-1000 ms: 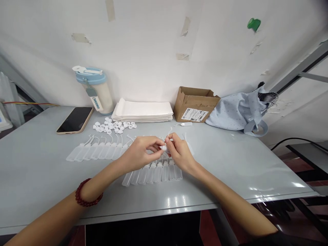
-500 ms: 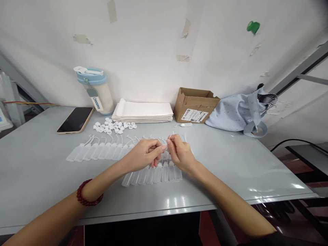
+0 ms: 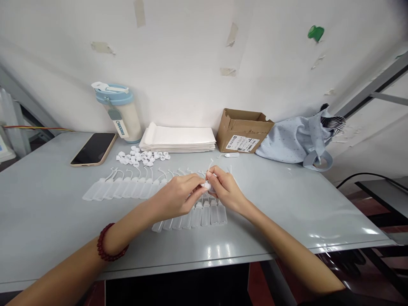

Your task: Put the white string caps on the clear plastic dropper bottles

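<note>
Closing in since the earlier frame, the left hand (image 3: 177, 197) and the right hand (image 3: 225, 190) now meet at the fingertips, and a small white plastic piece (image 3: 206, 185) shows between them, held in the air above the table. Both hands are mostly closed in a pinch; the fingers hide much of the piece, so I cannot tell its exact shape or whether it is joined to anything. A thin white tube (image 3: 210, 164) curves up just behind the right hand's fingers, though I cannot tell if either hand has hold of it.

Directly below the hands lies a row of flat clear plastic bottles (image 3: 205, 215), and to the left a second row (image 3: 127, 189) carries thin curved tubes. Beyond them is a loose heap of white plastic caps (image 3: 140, 156). A pinch kept right at the fingertips looks best for something this small, with the wrists held up so the row below is not nudged out of line.

A red beaded bracelet (image 3: 110, 242) circles the left wrist. On the grey table (image 3: 280, 216) stand a stack of white paper sleeves (image 3: 177, 139), a smartphone (image 3: 93, 148), a blue-lidded tumbler (image 3: 118, 114), a cardboard box (image 3: 244, 137) and a pale blue cloth bag (image 3: 293, 142)
</note>
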The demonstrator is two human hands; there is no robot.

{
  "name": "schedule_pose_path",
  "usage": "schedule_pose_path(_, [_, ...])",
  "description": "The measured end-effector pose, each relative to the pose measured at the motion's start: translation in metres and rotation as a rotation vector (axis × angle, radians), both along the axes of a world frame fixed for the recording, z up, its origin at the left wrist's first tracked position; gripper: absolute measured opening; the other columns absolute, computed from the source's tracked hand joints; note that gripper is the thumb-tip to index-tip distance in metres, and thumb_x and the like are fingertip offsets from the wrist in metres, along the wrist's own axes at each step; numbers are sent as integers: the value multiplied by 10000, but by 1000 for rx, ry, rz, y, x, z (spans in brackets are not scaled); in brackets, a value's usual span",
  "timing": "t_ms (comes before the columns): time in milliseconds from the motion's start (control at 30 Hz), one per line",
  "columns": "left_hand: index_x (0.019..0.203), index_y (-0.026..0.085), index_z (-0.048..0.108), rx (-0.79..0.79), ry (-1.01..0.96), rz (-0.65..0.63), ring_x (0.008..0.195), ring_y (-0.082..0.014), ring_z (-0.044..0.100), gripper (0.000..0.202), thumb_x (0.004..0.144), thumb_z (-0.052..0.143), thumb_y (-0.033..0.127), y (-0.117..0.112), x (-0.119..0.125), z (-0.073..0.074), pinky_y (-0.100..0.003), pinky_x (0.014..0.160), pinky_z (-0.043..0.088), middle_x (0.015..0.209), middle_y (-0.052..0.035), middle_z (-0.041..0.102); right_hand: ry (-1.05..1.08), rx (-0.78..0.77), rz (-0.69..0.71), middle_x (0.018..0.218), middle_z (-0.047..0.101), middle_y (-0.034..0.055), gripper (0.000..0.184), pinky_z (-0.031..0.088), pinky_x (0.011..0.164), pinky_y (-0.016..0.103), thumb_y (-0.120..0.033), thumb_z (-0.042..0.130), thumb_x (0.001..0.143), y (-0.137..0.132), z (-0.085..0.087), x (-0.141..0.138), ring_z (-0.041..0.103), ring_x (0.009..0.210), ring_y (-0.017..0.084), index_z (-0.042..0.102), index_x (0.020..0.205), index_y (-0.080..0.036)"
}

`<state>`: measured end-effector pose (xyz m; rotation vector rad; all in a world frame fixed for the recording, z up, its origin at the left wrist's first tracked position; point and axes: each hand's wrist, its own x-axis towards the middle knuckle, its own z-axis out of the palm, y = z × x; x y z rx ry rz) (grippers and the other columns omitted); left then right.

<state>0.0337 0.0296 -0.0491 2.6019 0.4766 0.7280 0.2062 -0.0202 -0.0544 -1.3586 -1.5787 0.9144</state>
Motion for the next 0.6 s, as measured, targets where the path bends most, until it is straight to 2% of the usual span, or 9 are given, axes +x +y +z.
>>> schedule_pose_path(67, [837, 134, 555, 76, 4, 11, 605, -137, 480, 226, 942, 384, 240, 1, 0, -2, -258, 567, 363, 712, -37, 556, 65, -29, 12, 580, 349, -68, 292, 395, 430, 185, -444, 366, 928, 2, -2, 0, 360, 493, 90, 412, 748, -219])
schedule_pose_path(133, [809, 144, 548, 39, -18, 15, 601, -127, 475, 229, 943, 395, 250, 3, 0, -2, -251, 574, 362, 703, -23, 550, 22, 13, -7, 559, 329, -73, 297, 365, 414, 179, -435, 338, 941, 3, -5, 0, 347, 465, 86, 403, 745, -221])
schedule_pose_path(300, [625, 160, 495, -353, 30, 55, 486, -89, 451, 385, 952, 382, 329, 3, 2, 3, -216, 502, 348, 541, 26, 511, -472, 359, -65, 551, 418, -56, 232, 293, 417, 191, -329, 263, 969, 1, -10, 0, 342, 407, 82, 416, 838, -213])
schedule_pose_path(367, [646, 156, 535, -522, 74, 41, 489, -94, 505, 407, 954, 372, 366, 1, 3, 4, -207, 498, 378, 536, 21, 552, -567, 425, -67, 562, 462, -35, 250, 271, 413, 201, -327, 240, 971, 0, -12, 0, 347, 398, 86, 432, 865, -206])
schedule_pose_path(433, [683, 154, 570, -614, 83, 33, 507, -102, 544, 402, 952, 373, 380, -1, 3, 5, -204, 517, 406, 537, 18, 578, -585, 436, -70, 571, 493, -16, 275, 261, 415, 206, -338, 228, 972, 0, -14, 1, 364, 401, 92, 445, 874, -201])
schedule_pose_path(500, [656, 154, 559, -601, 76, 36, 507, -100, 537, 401, 950, 378, 359, -2, 4, 5, -205, 524, 403, 532, 17, 577, -604, 442, -71, 582, 518, -2, 290, 255, 417, 209, -341, 222, 974, 0, -15, 2, 378, 406, 96, 453, 876, -197])
schedule_pose_path(600, [591, 154, 502, -445, 56, 29, 485, -88, 477, 394, 942, 384, 289, -4, 5, 5, -213, 514, 363, 533, 17, 547, -620, 436, -77, 606, 536, 10, 283, 240, 416, 217, -329, 228, 971, 0, -14, 3, 360, 400, 96, 453, 862, -195])
